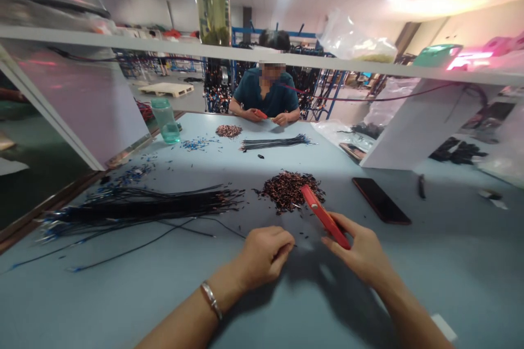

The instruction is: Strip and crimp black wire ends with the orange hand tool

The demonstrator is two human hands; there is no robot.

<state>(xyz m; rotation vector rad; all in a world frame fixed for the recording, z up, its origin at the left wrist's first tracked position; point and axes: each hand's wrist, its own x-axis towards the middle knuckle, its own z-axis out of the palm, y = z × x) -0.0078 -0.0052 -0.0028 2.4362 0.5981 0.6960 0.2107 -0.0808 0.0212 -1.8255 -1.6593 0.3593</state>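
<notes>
My left hand (266,253) is closed in a pinch above the table, with a bracelet on its wrist. A thin black wire (225,224) runs into it from the left; most of what lies inside the fingers is hidden. My right hand (360,248) grips a red hand tool (325,218) with a metal rivet, its far end over a pile of small black and copper-coloured pieces (286,188). The tool's working end cannot be made out. Left of my hands lies a thick bundle of black wires (147,204) with blue ends.
A black phone (380,200) lies to the right. Loose blue terminals (135,174) and a green cup (166,121) are at left. Across the table a person (265,92) holds a red tool behind another wire bundle (274,143). A white shelf (164,48) spans overhead.
</notes>
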